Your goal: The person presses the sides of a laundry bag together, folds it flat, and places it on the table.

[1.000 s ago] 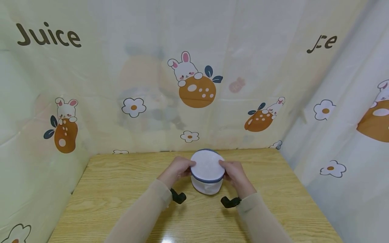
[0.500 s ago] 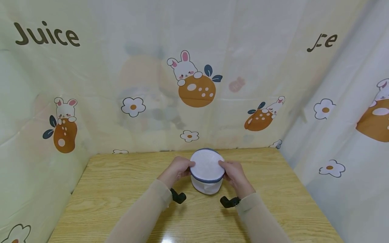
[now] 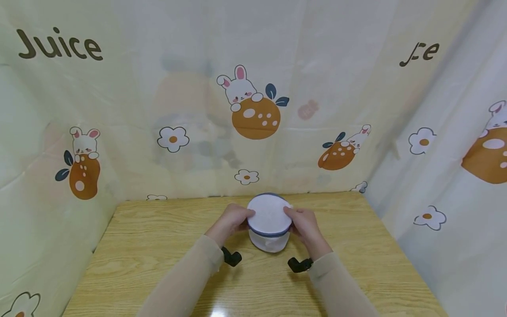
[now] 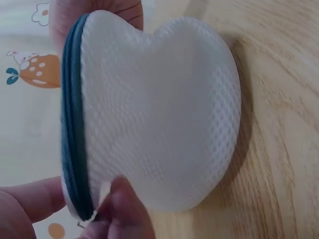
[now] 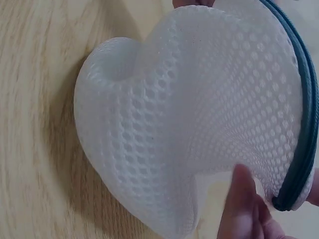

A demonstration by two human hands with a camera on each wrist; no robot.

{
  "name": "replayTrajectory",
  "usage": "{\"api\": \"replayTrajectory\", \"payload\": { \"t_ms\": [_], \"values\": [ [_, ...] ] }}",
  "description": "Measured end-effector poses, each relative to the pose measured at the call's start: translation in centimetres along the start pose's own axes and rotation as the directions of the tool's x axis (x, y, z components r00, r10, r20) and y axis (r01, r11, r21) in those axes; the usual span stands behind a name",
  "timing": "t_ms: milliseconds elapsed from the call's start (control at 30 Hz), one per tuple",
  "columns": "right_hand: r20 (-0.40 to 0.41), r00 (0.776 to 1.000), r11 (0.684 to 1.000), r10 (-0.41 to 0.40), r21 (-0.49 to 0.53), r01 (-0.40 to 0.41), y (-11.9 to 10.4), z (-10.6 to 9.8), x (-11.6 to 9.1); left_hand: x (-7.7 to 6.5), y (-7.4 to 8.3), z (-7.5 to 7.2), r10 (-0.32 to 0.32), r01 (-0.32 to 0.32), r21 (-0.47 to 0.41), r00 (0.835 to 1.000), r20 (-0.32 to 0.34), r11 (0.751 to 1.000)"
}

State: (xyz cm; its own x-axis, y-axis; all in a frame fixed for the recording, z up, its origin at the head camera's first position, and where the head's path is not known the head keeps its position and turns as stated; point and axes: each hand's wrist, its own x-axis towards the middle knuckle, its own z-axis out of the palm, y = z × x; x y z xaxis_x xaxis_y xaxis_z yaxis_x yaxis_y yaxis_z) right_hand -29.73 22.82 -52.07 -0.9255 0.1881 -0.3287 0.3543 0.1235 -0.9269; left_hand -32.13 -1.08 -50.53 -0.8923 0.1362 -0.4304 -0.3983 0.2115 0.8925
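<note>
A round white mesh laundry bag point(image 3: 270, 215) with a blue zipper point(image 4: 75, 124) round its top edge stands at the middle of the table. My left hand point(image 3: 234, 216) grips the zippered rim on the left side, thumb on the top panel and fingers beneath the rim. On the opposite side my right hand point(image 3: 305, 222) pinches the rim in the same way. In the right wrist view, the mesh side wall point(image 5: 159, 119) is dented and creased. A small pale tab shows beside the left fingertips point(image 4: 122, 199) in the left wrist view. The bag's inside is hidden.
The wood-grain table point(image 3: 150, 246) extends around the bag on all sides. A printed curtain point(image 3: 198, 88) with rabbits, fruit and flowers hangs behind it and along both sides. Black wrist mounts point(image 3: 231, 257) jut inward from both wrists near the table.
Both hands keep their hold on the bag's rim. The right thumb and the bag's top have shifted very slightly; the whole view has also drifted a little.
</note>
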Motion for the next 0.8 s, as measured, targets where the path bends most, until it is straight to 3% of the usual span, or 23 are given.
{"api": "replayTrajectory", "payload": {
  "t_ms": [233,567,800],
  "values": [
    [0.041,0.999,1.000,0.020,-0.014,-0.019,0.2,0.2,-1.0,-1.0,-0.6,0.3,-0.002,0.001,0.054,1.000,0.005,0.999],
    [0.049,0.998,0.993,0.049,0.106,-0.054,0.8,0.7,-1.9,-1.5,-1.5,0.9,-0.018,0.016,-0.067,1.000,-0.022,0.998],
    [0.034,0.998,0.975,0.062,0.212,-0.067,1.3,0.9,-2.0,-1.1,-2.1,1.2,-0.023,0.019,-0.197,1.000,-0.019,0.980]
  ]
}}
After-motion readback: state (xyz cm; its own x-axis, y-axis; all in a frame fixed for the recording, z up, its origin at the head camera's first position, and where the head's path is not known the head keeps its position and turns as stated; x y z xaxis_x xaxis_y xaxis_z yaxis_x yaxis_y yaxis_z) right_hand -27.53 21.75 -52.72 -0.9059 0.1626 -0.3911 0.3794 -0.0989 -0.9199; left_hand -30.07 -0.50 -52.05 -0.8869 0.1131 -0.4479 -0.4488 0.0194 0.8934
